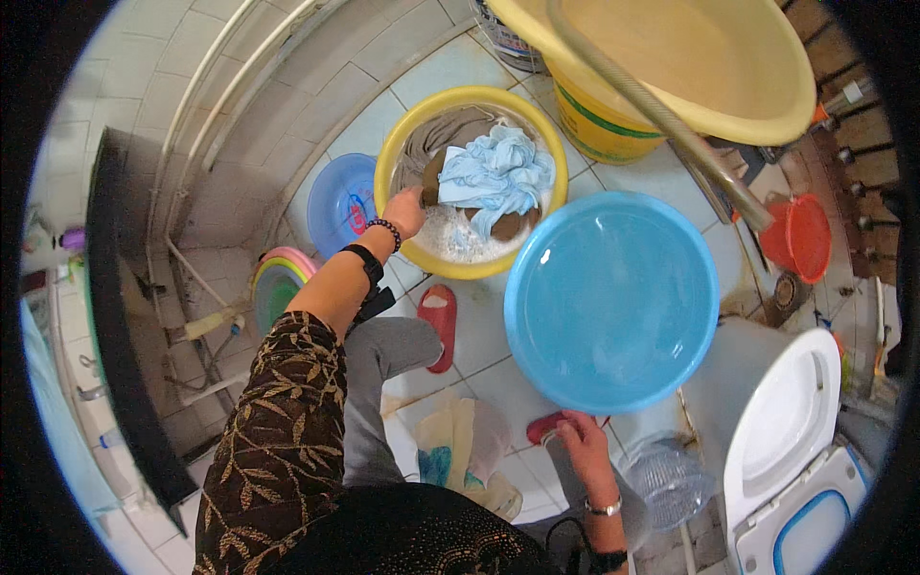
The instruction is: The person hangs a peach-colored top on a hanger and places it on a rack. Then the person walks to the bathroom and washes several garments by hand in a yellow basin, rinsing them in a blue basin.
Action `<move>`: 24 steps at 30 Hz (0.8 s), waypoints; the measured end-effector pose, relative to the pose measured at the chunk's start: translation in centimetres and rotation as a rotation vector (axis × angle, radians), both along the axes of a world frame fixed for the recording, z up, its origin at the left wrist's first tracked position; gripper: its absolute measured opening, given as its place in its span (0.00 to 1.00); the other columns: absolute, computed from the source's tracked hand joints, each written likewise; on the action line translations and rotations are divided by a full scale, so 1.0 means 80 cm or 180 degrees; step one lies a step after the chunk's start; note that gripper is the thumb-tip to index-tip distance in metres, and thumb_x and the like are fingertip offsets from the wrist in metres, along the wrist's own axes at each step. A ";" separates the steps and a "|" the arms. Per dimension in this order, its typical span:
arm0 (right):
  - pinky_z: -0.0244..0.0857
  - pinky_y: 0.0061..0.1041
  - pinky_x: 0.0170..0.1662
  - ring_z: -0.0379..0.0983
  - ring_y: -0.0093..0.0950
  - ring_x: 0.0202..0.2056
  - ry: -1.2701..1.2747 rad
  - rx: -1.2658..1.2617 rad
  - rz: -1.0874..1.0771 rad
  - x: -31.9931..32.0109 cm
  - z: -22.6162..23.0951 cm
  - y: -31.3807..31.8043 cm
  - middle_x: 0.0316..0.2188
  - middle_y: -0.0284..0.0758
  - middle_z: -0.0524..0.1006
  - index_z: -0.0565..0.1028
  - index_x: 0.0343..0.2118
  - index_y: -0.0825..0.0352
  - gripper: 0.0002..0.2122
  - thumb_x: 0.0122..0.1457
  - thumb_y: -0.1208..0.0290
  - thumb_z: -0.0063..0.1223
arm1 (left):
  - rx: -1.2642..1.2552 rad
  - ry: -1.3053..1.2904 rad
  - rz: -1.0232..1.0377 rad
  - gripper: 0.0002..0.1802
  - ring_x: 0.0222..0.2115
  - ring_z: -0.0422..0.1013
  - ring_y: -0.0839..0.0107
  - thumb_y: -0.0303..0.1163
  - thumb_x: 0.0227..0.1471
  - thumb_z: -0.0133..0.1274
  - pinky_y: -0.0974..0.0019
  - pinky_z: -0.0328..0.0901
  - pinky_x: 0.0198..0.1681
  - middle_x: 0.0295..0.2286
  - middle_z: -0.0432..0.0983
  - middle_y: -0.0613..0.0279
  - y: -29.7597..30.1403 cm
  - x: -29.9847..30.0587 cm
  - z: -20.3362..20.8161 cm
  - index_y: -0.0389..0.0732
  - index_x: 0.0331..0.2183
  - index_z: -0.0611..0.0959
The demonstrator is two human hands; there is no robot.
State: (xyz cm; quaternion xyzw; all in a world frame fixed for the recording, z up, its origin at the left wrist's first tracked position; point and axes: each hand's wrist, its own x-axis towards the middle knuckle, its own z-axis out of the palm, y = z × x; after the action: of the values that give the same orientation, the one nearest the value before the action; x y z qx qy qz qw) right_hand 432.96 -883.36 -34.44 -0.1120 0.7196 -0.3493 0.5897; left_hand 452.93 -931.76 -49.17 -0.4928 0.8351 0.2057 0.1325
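My left hand [406, 213] reaches over the near left rim of a yellow basin [388, 158], its fingers closed on a brown cloth [433, 179]. Wet light blue cloth [503, 171] lies bunched in that basin, beside greyish cloth [446, 132] and white suds [450, 238]. My right hand [586, 448] is above my right knee, close to the near rim of a large blue basin [613, 297] of water. Its fingers are curled together; what they hold, if anything, is hidden.
A smaller blue basin [331, 206] stands left of the yellow one. Behind are a big yellow tub [709, 67] and a metal-coloured hose [661, 115]. A red bucket [800, 240], a white toilet [786, 412] and a clear plastic basket [669, 479] stand right. Plastic bags [465, 450] lie near my feet.
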 end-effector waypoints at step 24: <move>0.69 0.35 0.40 0.75 0.46 0.37 0.1645 -0.0118 0.1421 0.068 0.027 -0.011 0.35 0.50 0.77 0.74 0.44 0.71 0.15 0.52 0.75 0.56 | 0.2247 0.1206 0.0303 0.21 0.17 0.68 0.74 0.26 0.42 0.59 0.69 0.63 0.18 0.20 0.74 0.61 -0.023 0.027 -0.056 0.29 0.41 0.78</move>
State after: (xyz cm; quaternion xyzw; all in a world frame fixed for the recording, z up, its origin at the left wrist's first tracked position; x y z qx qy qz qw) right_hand 438.42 -884.26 -32.32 -0.3622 0.7964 -0.1847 0.4476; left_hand 455.12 -933.62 -53.67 -0.4085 0.6989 0.5731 0.1276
